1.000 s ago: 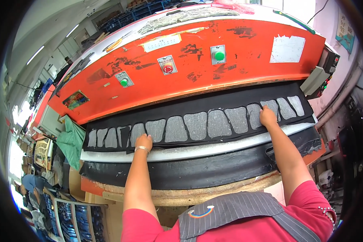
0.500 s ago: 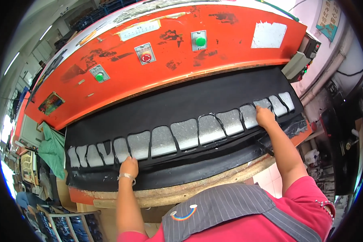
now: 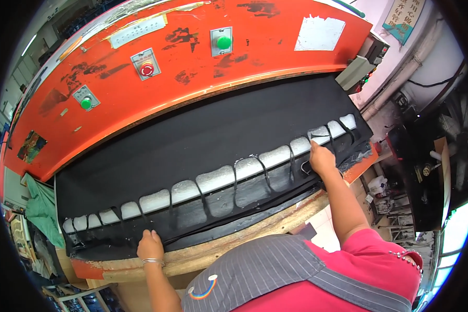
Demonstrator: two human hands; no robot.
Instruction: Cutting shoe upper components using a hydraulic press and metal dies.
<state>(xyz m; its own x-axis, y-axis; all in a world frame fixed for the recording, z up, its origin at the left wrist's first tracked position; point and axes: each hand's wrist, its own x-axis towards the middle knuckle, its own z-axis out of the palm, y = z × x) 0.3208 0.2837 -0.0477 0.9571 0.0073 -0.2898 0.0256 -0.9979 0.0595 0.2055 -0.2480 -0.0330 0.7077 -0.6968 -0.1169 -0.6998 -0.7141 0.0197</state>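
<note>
A row of silvery-white shapes [image 3: 216, 178] crosses the black surface of a large orange press. Thin black strips of a cut-out sheet [image 3: 236, 188] run between and below these shapes, toward me. My left hand [image 3: 151, 245] is closed at the near edge of that cut-out sheet, left of the middle. Further right, my right hand [image 3: 322, 157] is closed on its black strips, beside the shapes at the right end. The fingertips of both hands are partly hidden. In front of the row, the strips hang over a dark band with faint grey patches.
The orange press front [image 3: 192, 52] rises behind the bed, with green buttons [image 3: 223, 42] and a red button [image 3: 146, 68]. A worn wooden edge [image 3: 234, 231] borders the near side. Green cloth [image 3: 40, 205] hangs at the left; a grey control box [image 3: 354, 73] is at the right.
Both hands have come toward me, the left one most, drawing the black strips nearer. Less of each silvery-white shape shows now. The whole view has also shifted.
</note>
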